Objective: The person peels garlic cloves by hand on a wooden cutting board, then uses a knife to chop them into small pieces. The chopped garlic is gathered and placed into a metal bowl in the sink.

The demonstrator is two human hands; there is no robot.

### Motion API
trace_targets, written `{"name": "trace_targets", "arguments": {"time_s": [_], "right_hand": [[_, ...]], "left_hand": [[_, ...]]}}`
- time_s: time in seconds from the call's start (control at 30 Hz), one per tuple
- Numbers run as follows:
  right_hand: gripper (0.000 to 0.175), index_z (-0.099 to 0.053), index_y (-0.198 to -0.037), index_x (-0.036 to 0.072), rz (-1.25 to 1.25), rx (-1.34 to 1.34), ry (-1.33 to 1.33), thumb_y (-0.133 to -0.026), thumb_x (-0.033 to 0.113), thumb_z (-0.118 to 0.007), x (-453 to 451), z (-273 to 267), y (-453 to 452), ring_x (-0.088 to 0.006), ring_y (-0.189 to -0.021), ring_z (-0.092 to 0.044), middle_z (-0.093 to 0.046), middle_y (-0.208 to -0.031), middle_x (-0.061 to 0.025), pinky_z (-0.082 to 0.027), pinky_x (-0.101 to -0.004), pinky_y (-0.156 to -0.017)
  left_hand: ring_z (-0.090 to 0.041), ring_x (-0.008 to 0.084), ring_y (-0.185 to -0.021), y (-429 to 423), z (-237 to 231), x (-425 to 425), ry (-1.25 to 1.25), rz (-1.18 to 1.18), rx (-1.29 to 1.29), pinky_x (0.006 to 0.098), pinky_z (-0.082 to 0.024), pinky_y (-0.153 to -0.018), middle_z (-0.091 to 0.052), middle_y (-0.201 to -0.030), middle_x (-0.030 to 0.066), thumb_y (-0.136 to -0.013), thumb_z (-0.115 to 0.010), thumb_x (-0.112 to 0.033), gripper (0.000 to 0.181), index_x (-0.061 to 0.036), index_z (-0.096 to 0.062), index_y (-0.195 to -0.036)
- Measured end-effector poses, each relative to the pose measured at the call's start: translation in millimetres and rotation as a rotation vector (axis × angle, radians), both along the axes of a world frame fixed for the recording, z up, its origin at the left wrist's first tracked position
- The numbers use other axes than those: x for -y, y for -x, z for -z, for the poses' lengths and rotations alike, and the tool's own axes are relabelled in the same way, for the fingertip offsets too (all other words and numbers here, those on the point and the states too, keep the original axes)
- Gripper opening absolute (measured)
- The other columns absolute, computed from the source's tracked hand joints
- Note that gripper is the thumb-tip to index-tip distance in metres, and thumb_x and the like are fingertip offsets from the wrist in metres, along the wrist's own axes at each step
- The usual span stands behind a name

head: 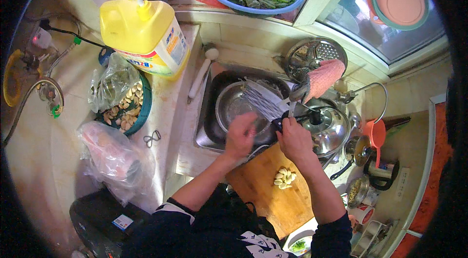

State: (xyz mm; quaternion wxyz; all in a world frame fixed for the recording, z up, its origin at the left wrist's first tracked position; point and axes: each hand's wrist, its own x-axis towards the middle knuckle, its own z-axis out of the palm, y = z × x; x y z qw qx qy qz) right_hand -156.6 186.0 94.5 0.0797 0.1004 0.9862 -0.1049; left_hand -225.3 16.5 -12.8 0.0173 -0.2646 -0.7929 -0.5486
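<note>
My right hand (295,139) grips the black handle of a cleaver (265,100). The wide, wet-looking metal blade points up and left over the sink (205,126). Below the blade, a round metal basin (223,106) sits inside the sink. Motion blurs my left hand (241,135), which hovers over the basin's near side, apart from the blade; whether it holds anything is unclear. Close to my body lies a wooden cutting board (252,181), with a small heap of peeled garlic cloves (284,178) on it.
Right of the sink stand a lidded steel pot (331,130) and a pink cloth (327,77). A large yellow detergent jug (139,35), a green basin (146,108) of garlic and a plastic bag (113,155) occupy the left counter. Leafy greens fill a blue basin (298,3) above.
</note>
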Motion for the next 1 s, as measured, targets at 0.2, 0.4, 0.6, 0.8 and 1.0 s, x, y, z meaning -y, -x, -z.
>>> {"name": "trace_targets", "arguments": {"time_s": [0.2,0.4,0.6,0.8,1.0], "right_hand": [[0.023,-0.051,-0.099,0.004,-0.055,0.040,-0.095,-0.083,0.017,-0.063,-6,5,-13,-0.0313,-0.085,-0.065,-0.056,-0.096,-0.0137,-0.055,-0.0429,-0.064],[0.020,-0.055,-0.099,0.005,-0.070,0.058,-0.089,-0.087,0.018,-0.061,-2,-14,-39,-0.0312,-0.083,-0.065,-0.059,-0.094,-0.0130,-0.054,-0.0426,-0.062],[0.031,-0.059,-0.101,0.004,0.813,0.096,1.355,-0.098,0.034,-0.050,-20,26,-44,-0.0122,-0.053,-0.052,-0.058,-0.073,-0.0027,-0.040,-0.0269,-0.045],[0.035,-0.058,-0.097,0.005,1.000,0.033,1.792,-0.099,0.039,-0.048,-2,47,-30,-0.0102,-0.050,-0.049,-0.056,-0.072,-0.0010,-0.037,-0.0254,-0.040],[0.034,-0.056,-0.091,0.005,1.010,-0.115,1.681,-0.099,0.038,-0.049,6,34,-18,-0.0100,-0.048,-0.048,-0.057,-0.072,-0.0016,-0.036,-0.0248,-0.039]], "left_hand": [[-0.045,0.0324,-0.129,13,-8,-60,0.111,0.434,-0.289,0.0541,-0.028,-0.109,-0.049,-0.140,0.0141,-0.089,-0.049,-0.013,0.045,-0.0037,-0.048,-0.133],[-0.043,0.0345,-0.130,100,75,-11,0.831,0.284,-0.139,0.0561,-0.028,-0.109,-0.047,-0.141,0.0147,-0.095,-0.042,-0.021,0.046,-0.0053,-0.044,-0.138],[-0.048,0.0346,-0.126,107,57,3,0.362,-0.028,0.263,0.0445,-0.034,-0.108,-0.053,-0.134,0.0195,-0.096,-0.043,-0.026,0.044,-0.0023,-0.051,-0.132],[-0.045,0.0337,-0.131,130,11,-87,0.036,0.140,0.182,0.0348,-0.034,-0.109,-0.052,-0.137,0.0194,-0.097,-0.047,-0.028,0.044,-0.0001,-0.054,-0.130],[-0.018,0.0313,-0.145,88,12,-133,0.304,0.357,0.006,0.0543,-0.012,-0.116,-0.023,-0.156,0.0125,-0.095,-0.045,-0.031,0.058,-0.0068,-0.033,-0.147]]}}
